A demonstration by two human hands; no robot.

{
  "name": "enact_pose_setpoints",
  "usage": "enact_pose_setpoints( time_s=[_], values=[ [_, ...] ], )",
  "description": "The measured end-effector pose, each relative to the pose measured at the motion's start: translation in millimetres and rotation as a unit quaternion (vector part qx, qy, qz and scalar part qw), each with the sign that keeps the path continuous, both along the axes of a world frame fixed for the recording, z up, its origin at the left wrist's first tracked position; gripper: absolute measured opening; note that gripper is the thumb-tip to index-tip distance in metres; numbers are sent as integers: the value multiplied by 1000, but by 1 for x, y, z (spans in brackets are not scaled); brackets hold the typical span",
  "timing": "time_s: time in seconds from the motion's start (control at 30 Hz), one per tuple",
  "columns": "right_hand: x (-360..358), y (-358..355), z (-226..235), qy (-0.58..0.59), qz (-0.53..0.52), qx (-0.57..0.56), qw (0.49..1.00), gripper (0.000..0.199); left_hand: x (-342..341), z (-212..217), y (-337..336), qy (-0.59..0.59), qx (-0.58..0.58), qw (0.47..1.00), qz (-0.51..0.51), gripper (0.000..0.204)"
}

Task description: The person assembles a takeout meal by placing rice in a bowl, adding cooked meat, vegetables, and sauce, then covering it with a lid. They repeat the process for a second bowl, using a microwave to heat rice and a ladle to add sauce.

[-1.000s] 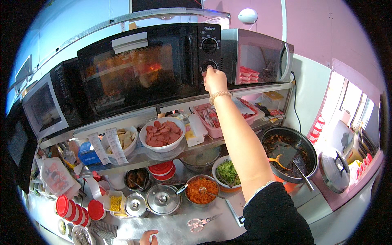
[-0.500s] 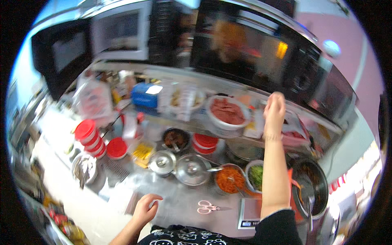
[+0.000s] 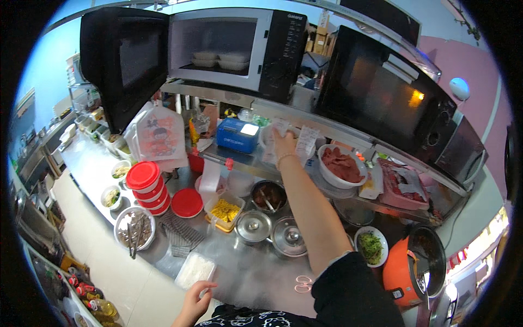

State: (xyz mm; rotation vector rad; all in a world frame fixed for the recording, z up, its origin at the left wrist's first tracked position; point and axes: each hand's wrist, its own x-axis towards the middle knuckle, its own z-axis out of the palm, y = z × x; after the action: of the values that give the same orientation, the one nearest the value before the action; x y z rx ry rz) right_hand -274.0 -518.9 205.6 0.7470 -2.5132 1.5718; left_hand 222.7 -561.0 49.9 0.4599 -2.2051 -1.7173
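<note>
My right hand (image 3: 283,144) reaches up to the edge of the steel shelf (image 3: 245,163), its fingers closed on a white paper slip (image 3: 280,128) that hangs there beside another slip (image 3: 306,143). A blue box (image 3: 237,135) stands just left of it, and a white bowl of pink sliced meat (image 3: 340,163) just right. My left hand (image 3: 195,297) rests low at the counter's front edge, fingers loosely apart and holding nothing, next to a white rectangular container (image 3: 195,268).
An open microwave (image 3: 218,46) with white containers inside has its door (image 3: 122,60) swung left; a second microwave (image 3: 381,92) sits right. Below are stacked red-lidded tubs (image 3: 144,182), lidded pots (image 3: 253,226), a corn tub (image 3: 224,210), scissors (image 3: 304,283) and an orange cooker (image 3: 414,267).
My right hand left the microwave knob and came down left to the paper slips on the shelf edge. The view swung left. My left hand stayed at the counter's front.
</note>
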Motion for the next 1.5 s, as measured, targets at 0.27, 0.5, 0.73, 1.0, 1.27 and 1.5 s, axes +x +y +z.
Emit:
enact_pose_setpoints(
  time_s=[0.27,0.5,0.73,1.0,1.27,1.5],
  values=[
    [106,76,25,-89,66,-274,955,22,-20,-21,-30,16,83,994,-70,29],
    [57,225,184,100,-133,-255,952,29,-54,-13,-13,-31,-39,991,-121,24],
    [28,261,211,140,-192,-191,953,31,-75,-23,12,-47,42,988,-139,22],
    [3,259,236,209,-229,-152,939,33,-69,-57,9,2,92,984,-150,24],
    [16,260,248,339,-382,-42,859,54,-56,-62,12,-29,128,982,-137,27],
    [44,353,183,454,-361,-92,809,19,-52,-71,11,5,83,986,-144,31]
  ],
)
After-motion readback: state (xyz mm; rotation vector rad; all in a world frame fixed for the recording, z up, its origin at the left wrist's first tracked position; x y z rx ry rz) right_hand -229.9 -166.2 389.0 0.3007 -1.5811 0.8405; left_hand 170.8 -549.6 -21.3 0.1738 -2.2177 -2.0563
